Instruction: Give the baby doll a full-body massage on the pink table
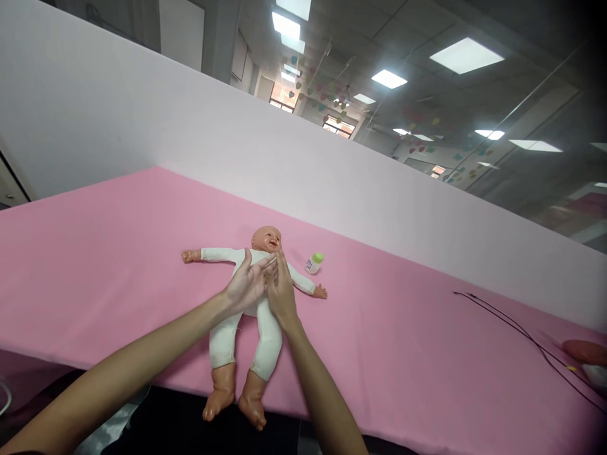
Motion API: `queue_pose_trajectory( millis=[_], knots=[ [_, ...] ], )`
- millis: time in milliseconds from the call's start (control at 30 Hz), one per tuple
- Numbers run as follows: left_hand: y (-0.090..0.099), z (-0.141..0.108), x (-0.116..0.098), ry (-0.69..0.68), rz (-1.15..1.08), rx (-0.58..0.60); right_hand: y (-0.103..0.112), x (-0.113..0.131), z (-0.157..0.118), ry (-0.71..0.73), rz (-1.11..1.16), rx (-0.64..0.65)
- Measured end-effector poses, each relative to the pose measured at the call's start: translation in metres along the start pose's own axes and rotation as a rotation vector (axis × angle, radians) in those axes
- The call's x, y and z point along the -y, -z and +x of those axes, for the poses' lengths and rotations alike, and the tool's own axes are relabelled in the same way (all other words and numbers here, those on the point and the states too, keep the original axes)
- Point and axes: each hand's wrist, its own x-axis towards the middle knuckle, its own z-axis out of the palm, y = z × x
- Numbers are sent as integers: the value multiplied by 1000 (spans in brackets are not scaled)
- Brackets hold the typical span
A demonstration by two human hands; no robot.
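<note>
The bottle stands capped beside the doll's arm; its contents I cannot tell. The doll lies with feet past the table edge, left hand and right hand together above it.

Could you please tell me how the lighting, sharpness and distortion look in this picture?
Head view: ceiling panels glare nearly white; the upper right corner falls dark; the partition and pink cover are evenly lit, with soft shadows; the bottle's label is too small to read.
</note>
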Motion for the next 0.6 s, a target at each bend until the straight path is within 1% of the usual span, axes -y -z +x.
queue_pose_trajectory(
  millis=[67, 167, 267, 333, 400, 467, 533, 600],
  knots=[
    [19, 2, -10, -109, 193, -85, 5, -18, -6, -76, 7, 8],
    [55, 4, -19, -260, 642, -221, 20, -44, -10, -126, -9, -9],
    [89, 10, -22, -345, 1082, -356, 34, -66, -2, -140, -54, -32],
    [105, 22, -19, -367, 1245, -411, 36, -75, 9, -153, -72, -53],
    [114, 40, -14, -378, 1294, -431, 32, -79, 25, -147, -64, -73],
    [115, 62, -9, -375, 1291, -458, 23, -80, 43, -145, -21, -103],
    [111, 84, -7, -351, 1297, -521, 13, -79, 62, -178, 42, -142],
    [104, 101, -8, -312, 1311, -573, 3, -81, 80, -226, 106, -148]
  ],
)
